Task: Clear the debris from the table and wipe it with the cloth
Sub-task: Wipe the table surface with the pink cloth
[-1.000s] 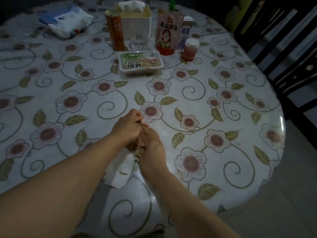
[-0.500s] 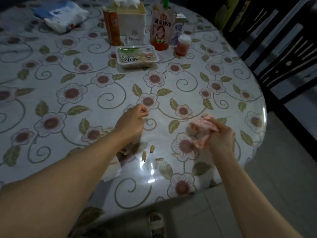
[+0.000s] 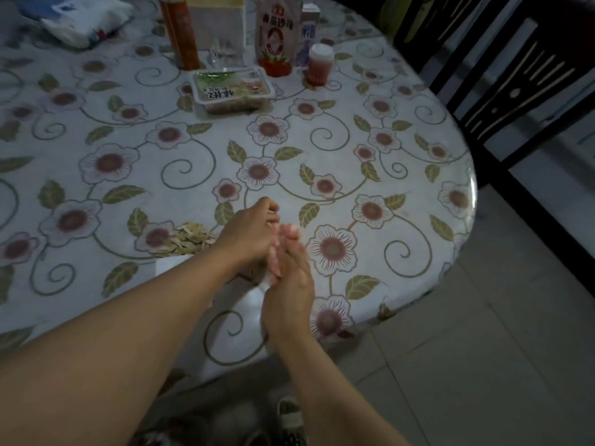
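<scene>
Across most of the view spreads one round table [image 3: 402, 194] under a glossy flowered cover, its curved edge running down the right side and round to the near side, where it meets pale floor tiles [image 3: 483, 349]. One dark chair [image 3: 515, 75] stands just beyond the far right edge. Wide bare room lies across the middle of the tabletop and along its left part.

At the far edge seven things crowd together: one white and blue packet [image 3: 87, 20] on the left, one tall orange can [image 3: 180, 33], one tissue box [image 3: 215, 20], one red and white pouch [image 3: 277, 37], one small carton [image 3: 309, 30], one small white-capped jar [image 3: 318, 64], and nearer, one sealed food tray [image 3: 231, 91].

Two bare forearms reach in from the near side. Left hand [image 3: 248, 233] and right hand [image 3: 289, 284] meet close to the near edge, pressed side by side. Right hand is wrapped around one pink cloth [image 3: 283, 236], bunched and partly hidden. Left hand is curled, and I cannot tell whether it holds anything.

Just left of the hands lies one heap of pale seed shells [image 3: 190, 239]. One white paper sheet [image 3: 170, 263] lies just near of that heap, partly covered by the left forearm.
</scene>
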`<state>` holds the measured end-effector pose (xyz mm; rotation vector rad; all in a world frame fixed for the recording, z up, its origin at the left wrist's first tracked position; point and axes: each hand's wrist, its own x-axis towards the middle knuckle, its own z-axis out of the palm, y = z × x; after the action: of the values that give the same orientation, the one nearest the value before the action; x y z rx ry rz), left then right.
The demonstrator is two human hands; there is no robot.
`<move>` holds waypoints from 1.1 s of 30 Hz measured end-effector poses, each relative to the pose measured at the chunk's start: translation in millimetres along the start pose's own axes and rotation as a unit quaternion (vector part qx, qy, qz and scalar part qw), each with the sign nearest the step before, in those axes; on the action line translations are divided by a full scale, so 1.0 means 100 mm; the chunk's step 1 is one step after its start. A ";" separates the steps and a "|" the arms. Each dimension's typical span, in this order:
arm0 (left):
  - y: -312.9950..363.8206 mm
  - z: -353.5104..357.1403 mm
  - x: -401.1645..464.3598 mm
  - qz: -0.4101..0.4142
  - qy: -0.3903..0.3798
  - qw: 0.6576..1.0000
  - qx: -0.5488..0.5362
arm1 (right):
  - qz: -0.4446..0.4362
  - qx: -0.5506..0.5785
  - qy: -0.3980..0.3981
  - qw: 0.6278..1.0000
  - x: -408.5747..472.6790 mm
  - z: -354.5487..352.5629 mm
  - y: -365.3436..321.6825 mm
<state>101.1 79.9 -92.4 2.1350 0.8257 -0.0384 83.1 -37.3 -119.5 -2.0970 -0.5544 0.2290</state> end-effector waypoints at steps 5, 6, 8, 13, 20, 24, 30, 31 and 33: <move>-0.05 -0.11 -0.08 -0.040 0.056 0.996 -0.060 | 0.094 0.068 -0.086 0.990 -0.01 0.05 -0.38; -0.06 -0.15 -0.11 -0.040 0.068 0.995 -0.068 | 0.114 0.092 -0.074 0.986 0.03 0.01 -0.42; -0.10 -0.23 -0.15 -0.042 0.098 0.992 -0.069 | 0.142 0.150 -0.072 0.976 0.12 -0.12 -0.48; -0.27 -0.39 -0.31 -0.082 0.156 0.983 -0.050 | 0.103 0.121 -0.076 0.984 0.29 -0.29 -0.52; -0.38 -0.61 -0.57 -0.128 0.198 0.970 -0.066 | 0.081 0.049 -0.090 0.991 0.41 -0.31 -0.61; -0.40 -0.73 -0.78 -0.148 0.222 0.962 -0.062 | 0.056 0.017 -0.094 0.994 0.44 -0.31 -0.64; -0.45 -0.88 -1.06 -0.183 0.244 0.950 -0.062 | 0.057 -0.015 -0.099 0.993 0.44 -0.32 -0.74; -0.47 -0.89 -1.12 -0.187 0.247 0.949 -0.063 | 0.055 -0.020 -0.106 0.993 0.43 -0.30 -0.76; -0.54 -0.91 -1.22 -0.190 0.250 0.947 -0.071 | 0.045 -0.038 -0.136 0.989 0.41 -0.27 -0.79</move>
<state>-47.2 102.2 -33.8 1.8407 1.4833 0.3668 105.1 -0.9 -37.5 -2.1825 -0.6366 0.5599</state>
